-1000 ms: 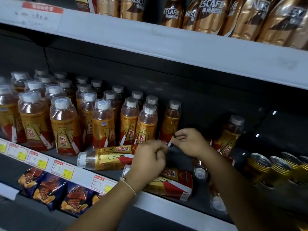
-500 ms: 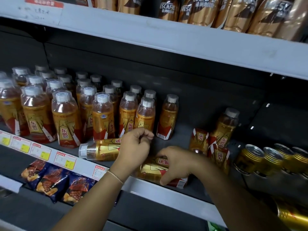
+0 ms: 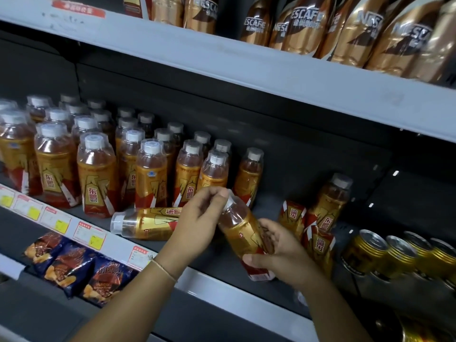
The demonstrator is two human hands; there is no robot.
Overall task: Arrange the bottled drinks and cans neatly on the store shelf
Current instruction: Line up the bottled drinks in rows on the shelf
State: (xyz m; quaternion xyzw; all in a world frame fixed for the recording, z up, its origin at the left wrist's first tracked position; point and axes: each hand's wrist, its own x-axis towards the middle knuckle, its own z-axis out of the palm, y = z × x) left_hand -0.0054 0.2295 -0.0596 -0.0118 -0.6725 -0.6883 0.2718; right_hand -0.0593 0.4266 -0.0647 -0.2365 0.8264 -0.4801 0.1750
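Observation:
A tilted orange drink bottle [image 3: 243, 233] with a gold and red label is held above the middle shelf [image 3: 222, 285]. My right hand [image 3: 278, 255] grips its lower body, and my left hand [image 3: 197, 218] pinches its white cap. Another bottle [image 3: 145, 224] lies on its side on the shelf, just left of my left hand. Rows of upright orange bottles [image 3: 96, 178] fill the shelf's left part. Right of my hands, two bottles [image 3: 318, 245] lie tipped with their bases toward me, and one bottle [image 3: 330, 201] leans behind them. Gold cans [image 3: 365, 253] lie on their sides at the far right.
The upper shelf [image 3: 271, 70] carries bronze coffee bottles [image 3: 308, 25]. Price tags [image 3: 88, 235] line the middle shelf's front edge. Snack bags [image 3: 74, 265] sit below it at the left. A dark bare stretch of shelf lies behind the tipped bottles.
My right hand has lifted the bottle that lay at the shelf's front and tilted it up. My left hand has closed on its cap. The view has shifted slightly.

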